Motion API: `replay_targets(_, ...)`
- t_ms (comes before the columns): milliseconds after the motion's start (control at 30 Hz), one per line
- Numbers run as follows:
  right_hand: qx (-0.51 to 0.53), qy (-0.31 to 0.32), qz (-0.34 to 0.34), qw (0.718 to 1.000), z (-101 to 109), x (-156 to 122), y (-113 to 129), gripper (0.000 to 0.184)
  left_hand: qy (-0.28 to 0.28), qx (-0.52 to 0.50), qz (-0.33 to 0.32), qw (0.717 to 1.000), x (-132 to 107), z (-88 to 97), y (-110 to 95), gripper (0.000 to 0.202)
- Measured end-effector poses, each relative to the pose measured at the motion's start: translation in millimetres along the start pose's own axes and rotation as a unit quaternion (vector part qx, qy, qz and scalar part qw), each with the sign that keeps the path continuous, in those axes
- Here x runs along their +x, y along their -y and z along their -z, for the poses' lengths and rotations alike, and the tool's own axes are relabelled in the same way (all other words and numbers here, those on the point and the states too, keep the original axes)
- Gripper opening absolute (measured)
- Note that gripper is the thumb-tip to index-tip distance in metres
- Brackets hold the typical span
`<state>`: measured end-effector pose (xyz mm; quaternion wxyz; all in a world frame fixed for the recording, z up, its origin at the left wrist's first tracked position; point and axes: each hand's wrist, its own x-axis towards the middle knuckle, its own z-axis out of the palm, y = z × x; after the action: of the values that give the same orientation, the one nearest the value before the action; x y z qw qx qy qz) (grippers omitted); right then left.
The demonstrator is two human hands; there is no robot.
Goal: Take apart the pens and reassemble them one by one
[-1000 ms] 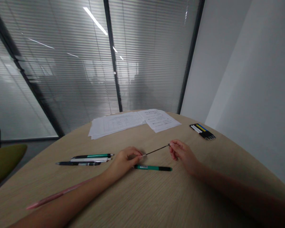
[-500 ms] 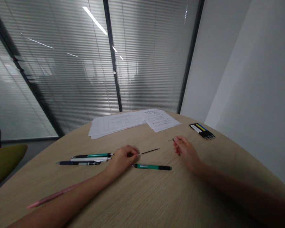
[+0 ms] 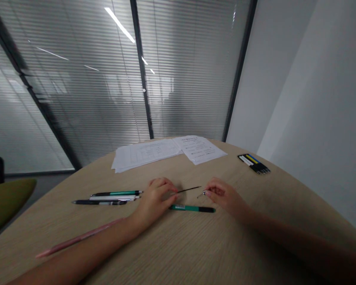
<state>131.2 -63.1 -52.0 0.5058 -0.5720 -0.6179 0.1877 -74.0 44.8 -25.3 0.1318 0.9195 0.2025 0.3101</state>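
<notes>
My left hand (image 3: 158, 197) rests on the table, with thumb and forefinger closed about the near end of a thin dark pen refill (image 3: 190, 189). The refill points right, towards my right hand (image 3: 222, 196). My right thumb and fingers pinch a small metal pen part (image 3: 204, 192), with a thin piece sticking out to the left; its exact kind is too small to tell. Just below lies a green pen (image 3: 191, 208) with a black end, its left end close to my left thumb.
Left of my left hand lie a green-and-black pen (image 3: 115, 193), a white pen (image 3: 111, 198) and a black pen (image 3: 99, 202). A pink pen (image 3: 80, 237) lies partly behind my left forearm. Papers (image 3: 148, 154) and a pack of pens (image 3: 254, 164) lie farther back on the round table.
My right hand has moved left and down with the small metal part, close to the refill's tip. My left thumb and forefinger have shifted slightly; the refill has barely moved.
</notes>
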Motion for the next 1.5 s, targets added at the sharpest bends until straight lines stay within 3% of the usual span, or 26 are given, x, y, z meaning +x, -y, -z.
replay_targets(100, 0.009, 0.029, 0.02, 0.999, -5, -5, 11, 0.005, 0.034, 0.009, -0.046, 0.998, -1, 4.2, -22, 0.006)
replay_targets(267, 0.001, 0.056, 0.043, 0.998, -12, -14, 28, 0.006, 0.069, -0.05, -0.04, 0.996, -12, -1.9, -44, 0.006)
replay_targets(667, -0.002, 0.05, 0.048, 0.998, -13, -15, 29, 0.007, 0.07, -0.093, 0.005, 0.993, -13, -6.5, -44, 0.011)
replay_targets(833, 0.017, 0.018, -0.017, 1.0, -8, -8, 16, 0.008, 0.081, -0.075, 0.012, 0.994, -8, -6.0, -43, 0.013)
replay_targets(933, -0.04, -0.021, -0.061, 0.997, 4, 5, 2, 0.013, 0.095, -0.046, 0.01, 0.994, -2, -3.1, -41, 0.011)
replay_targets(1000, -0.156, -0.032, -0.06, 0.985, 16, 14, -8, 0.016, 0.098, -0.019, 0.007, 0.995, 3, -0.3, -39, 0.01)
replay_targets(1067, -0.291, -0.017, -0.043, 0.956, 29, 21, -16, 0.018, 0.103, 0.009, 0.003, 0.995, 8, 1.0, -37, 0.01)
replay_targets(1133, -0.362, 0.005, -0.036, 0.931, 40, 26, -20, 0.019, 0.111, 0.03, 0.002, 0.993, 15, -1.1, -33, 0.01)
replay_targets(1333, -0.43, 0.094, -0.016, 0.898, 57, 28, -16, 0.013, 0.14, 0.065, 0.002, 0.988, 45, -29.0, -25, 0.012)
replay_targets(1500, -0.463, 0.158, -0.003, 0.872, 62, 29, -9, 0.011, 0.161, 0.105, -0.027, 0.981, 66, -57.5, -32, 0.009)
